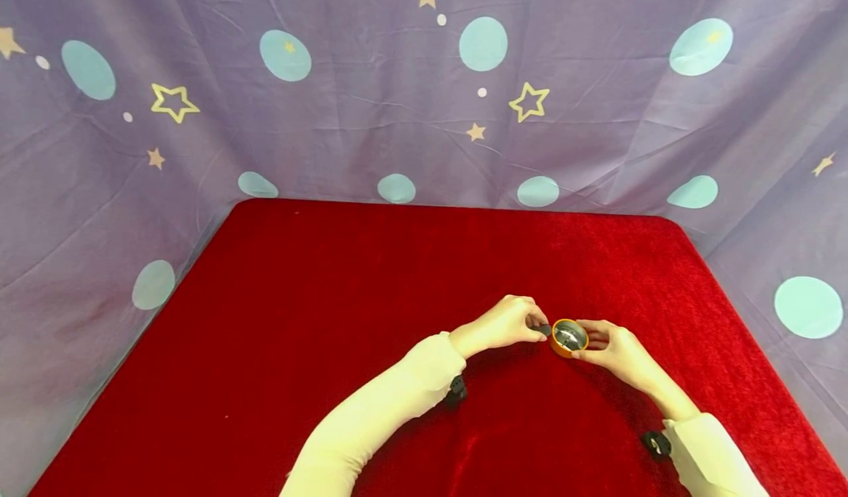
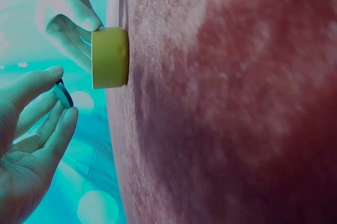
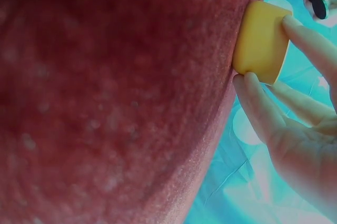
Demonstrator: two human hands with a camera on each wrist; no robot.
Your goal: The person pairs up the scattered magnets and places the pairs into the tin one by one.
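Observation:
A small round cup (image 1: 559,349) with a yellow-orange outer wall and a shiny metallic inside stands upright on the red cloth. My right hand (image 1: 617,347) holds it from the right, thumb and fingertips on its wall, as the yellow side (image 3: 260,42) in the right wrist view shows. Just left of the rim, my left hand (image 1: 510,322) pinches a small flat dark piece (image 1: 543,329) between thumb and fingers. That black piece (image 3: 316,0) has rounded ends and a narrower middle in the right wrist view. It is apart from the cup (image 2: 109,58) in the left wrist view.
A red velvety cloth (image 1: 371,283) covers the table. Behind and at both sides hangs a purple curtain (image 1: 371,62) with stars and pale blue dots. Dark wrist devices sit at the left cuff (image 1: 457,388) and right cuff (image 1: 657,444).

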